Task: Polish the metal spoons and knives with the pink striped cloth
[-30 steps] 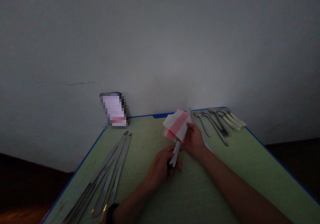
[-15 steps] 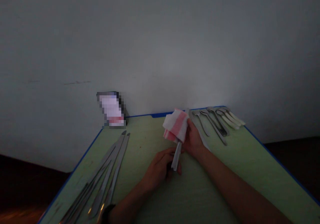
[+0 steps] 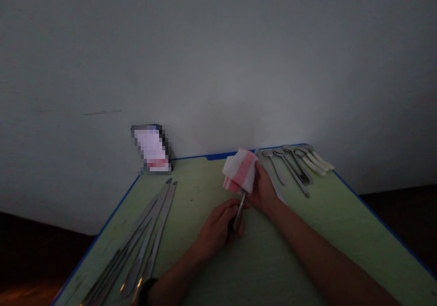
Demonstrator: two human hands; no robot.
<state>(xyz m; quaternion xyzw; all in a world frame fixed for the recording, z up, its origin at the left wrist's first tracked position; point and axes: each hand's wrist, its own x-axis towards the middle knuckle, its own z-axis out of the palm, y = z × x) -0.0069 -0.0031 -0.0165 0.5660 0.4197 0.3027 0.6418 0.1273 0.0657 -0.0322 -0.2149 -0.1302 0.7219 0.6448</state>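
Observation:
My left hand (image 3: 218,228) is closed round the handle end of a metal utensil (image 3: 240,211) over the middle of the green table (image 3: 307,233). My right hand (image 3: 264,190) grips a white and pink cloth (image 3: 240,171) bunched round the utensil's upper part, which the cloth hides. The two hands sit close together, nearly touching.
Several long metal knives (image 3: 150,233) lie in a row at the left of the table. Several spoons (image 3: 293,165), some with pale handles, lie at the far right corner. A blurred card-like object (image 3: 152,149) stands at the back against the grey wall.
The utensil has turned in my left hand, its flat face giving way to a thin edge. The cloth and my right hand stay in nearly the same place.

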